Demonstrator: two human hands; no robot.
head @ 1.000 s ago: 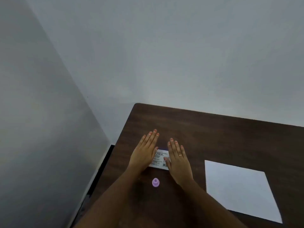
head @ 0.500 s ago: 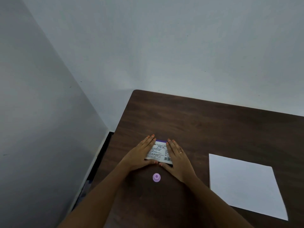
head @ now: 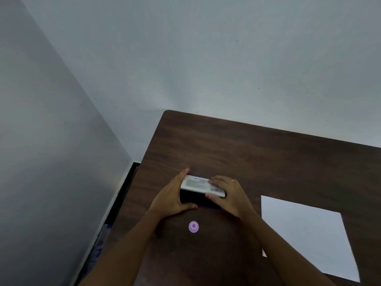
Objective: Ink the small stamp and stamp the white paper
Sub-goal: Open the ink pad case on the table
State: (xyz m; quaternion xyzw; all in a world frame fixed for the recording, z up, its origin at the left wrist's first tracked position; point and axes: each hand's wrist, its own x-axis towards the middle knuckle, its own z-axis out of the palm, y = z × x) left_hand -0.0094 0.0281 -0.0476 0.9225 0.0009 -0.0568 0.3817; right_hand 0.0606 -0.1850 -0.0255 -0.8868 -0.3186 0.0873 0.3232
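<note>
A flat ink pad case [head: 201, 185] with a white printed label on its lid lies on the dark wooden table [head: 257, 157]. Its lid is tilted up at the near edge, showing the dark inside below. My left hand [head: 172, 196] grips the case's left side, thumb at the front. My right hand [head: 228, 195] holds the lid's right end, fingers on top. A small pink-purple stamp [head: 193, 226] stands on the table just in front of the case, untouched. The white paper [head: 307, 236] lies flat to the right.
The table's left edge [head: 132, 195] runs beside a grey wall, with a dark gap between them. A pale wall rises behind the table's far edge.
Both hands went from lying flat beside the ink pad case to gripping its ends. The lid's near edge has lifted. The camera has tilted slightly.
</note>
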